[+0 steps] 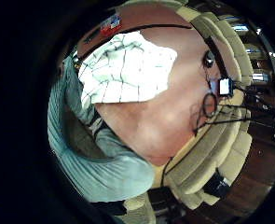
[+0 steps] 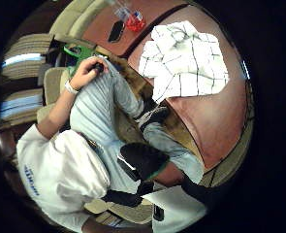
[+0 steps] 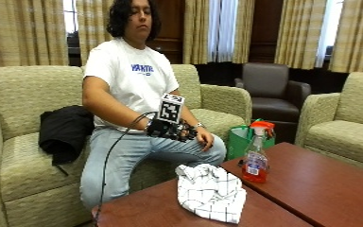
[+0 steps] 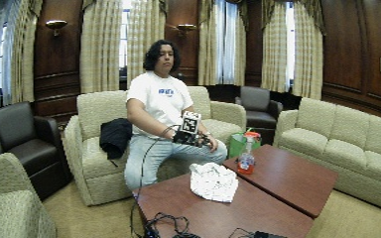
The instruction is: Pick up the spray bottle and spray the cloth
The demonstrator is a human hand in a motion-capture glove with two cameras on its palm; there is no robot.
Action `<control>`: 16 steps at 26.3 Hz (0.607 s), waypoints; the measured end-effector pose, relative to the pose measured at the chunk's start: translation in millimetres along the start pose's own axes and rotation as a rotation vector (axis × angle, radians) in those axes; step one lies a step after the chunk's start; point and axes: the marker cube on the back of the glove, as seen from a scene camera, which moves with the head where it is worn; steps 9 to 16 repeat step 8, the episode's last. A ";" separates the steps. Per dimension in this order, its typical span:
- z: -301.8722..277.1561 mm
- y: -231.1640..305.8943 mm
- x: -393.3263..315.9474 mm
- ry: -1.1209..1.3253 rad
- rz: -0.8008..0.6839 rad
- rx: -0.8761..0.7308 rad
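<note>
Sat on a sofa (image 3: 24, 142) behind the worktop (image 3: 320, 184), gloved right hand (image 3: 172, 130) raised above the lap, holding nothing; could not tell how the fingers were set. Lay crumpled on the near worktop (image 3: 137, 210): white checked cloth (image 3: 210, 191). Stood upright just beside it, apart from the hand: spray bottle (image 3: 255, 158) with red liquid, on the far worktop's corner

Palm views above cloth (image 1: 127, 69); outside views opposite.
</note>
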 end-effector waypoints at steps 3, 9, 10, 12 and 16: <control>2.9 18.5 -1.2 -0.067 0.023 -0.007; 6.2 32.1 -0.7 -0.064 0.028 -0.012; 6.2 32.1 -0.7 -0.064 0.028 -0.012; 6.2 32.1 -0.7 -0.064 0.028 -0.012; 6.2 32.1 -0.7 -0.064 0.028 -0.012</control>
